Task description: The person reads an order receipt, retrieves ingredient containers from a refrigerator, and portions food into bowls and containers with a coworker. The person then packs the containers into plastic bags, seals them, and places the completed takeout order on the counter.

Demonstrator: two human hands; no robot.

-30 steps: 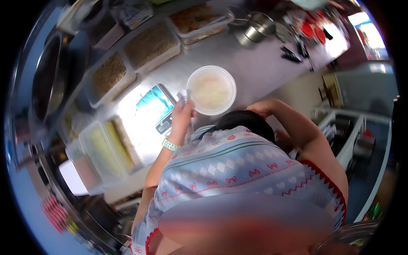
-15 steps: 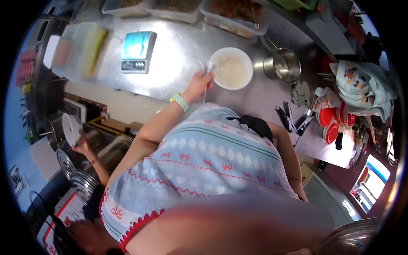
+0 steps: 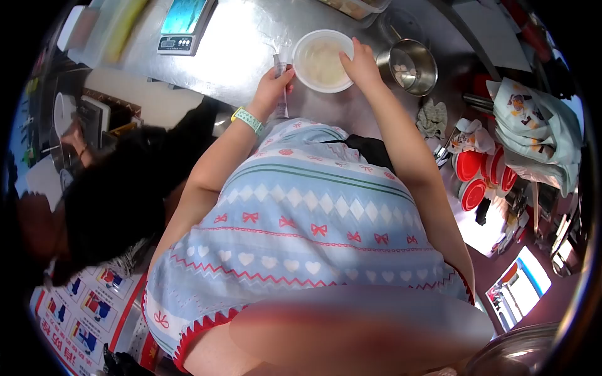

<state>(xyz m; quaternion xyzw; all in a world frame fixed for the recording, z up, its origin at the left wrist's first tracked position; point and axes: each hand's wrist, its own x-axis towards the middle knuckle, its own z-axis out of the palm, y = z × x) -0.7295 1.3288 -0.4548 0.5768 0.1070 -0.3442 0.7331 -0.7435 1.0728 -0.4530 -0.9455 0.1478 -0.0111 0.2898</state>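
Observation:
A round white bowl (image 3: pixel 297 74) of pale, cloudy contents stands on the metal worktop in front of me. My right hand (image 3: pixel 362 66) grips its right rim, thumb over the edge and fingers outside. On the other side, my left hand (image 3: pixel 273 89), with a banded watch on the wrist, is closed on a thin clear plastic piece (image 3: pixel 280 66). That piece stands nearly edge-on beside the bowl; I cannot tell whether it is a lid or a bag. Right of the bowl is a steel pot (image 3: pixel 428 66) with a few pale lumps inside.
A digital scale (image 3: pixel 177 44) sits at the back left of the worktop (image 3: pixel 241 47). A food tub (image 3: pixel 357 7) is at the far edge. A crumpled cloth (image 3: pixel 432 119), red lids (image 3: pixel 472 195) and a pale bag (image 3: pixel 533 135) lie right. Another person (image 3: pixel 119 194) in dark clothing is close on my left.
My right hand has come up from my side and taken hold of the bowl's rim. My left hand still holds the clear plastic. The view has shifted, and the other person's dark-clothed body now shows nearer.

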